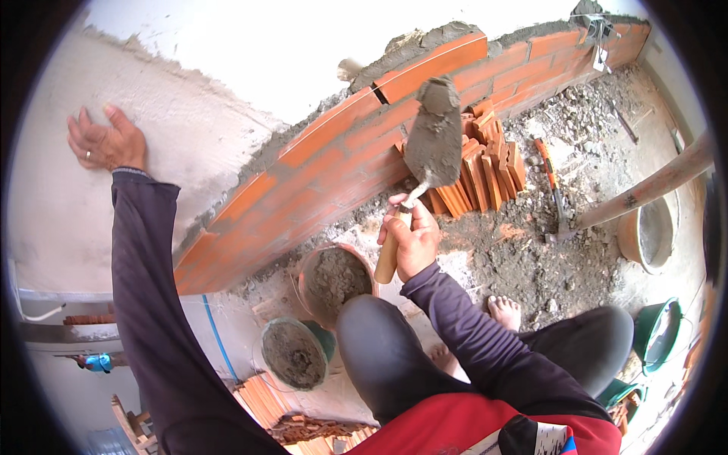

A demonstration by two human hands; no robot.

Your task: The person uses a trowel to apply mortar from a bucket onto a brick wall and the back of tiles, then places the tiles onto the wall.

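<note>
My left hand (pixel 106 140) rests on the pale plastered surface (pixel 205 114) at upper left, fingers apart and slightly bent. My right hand (pixel 409 239) grips the wooden handle of a trowel (pixel 421 148), whose blade, carrying grey mortar (pixel 438 97), is raised in front of the red brick wall (pixel 371 129). Rough grey mortar (pixel 402 53) lines the wall's upper edge. Below the trowel, near my knee, stand a bucket of mortar (pixel 337 277) and a green bucket (pixel 292 353) also holding mortar.
Loose bricks (pixel 478 171) are stacked along the wall's foot. A hammer-like tool (pixel 552 178) lies on the rubble-strewn floor (pixel 546 280) beside a slanting pole (pixel 644 186). A round tub (pixel 648 235) and green buckets (pixel 656 334) stand at right. More bricks (pixel 262 398) lie at lower left.
</note>
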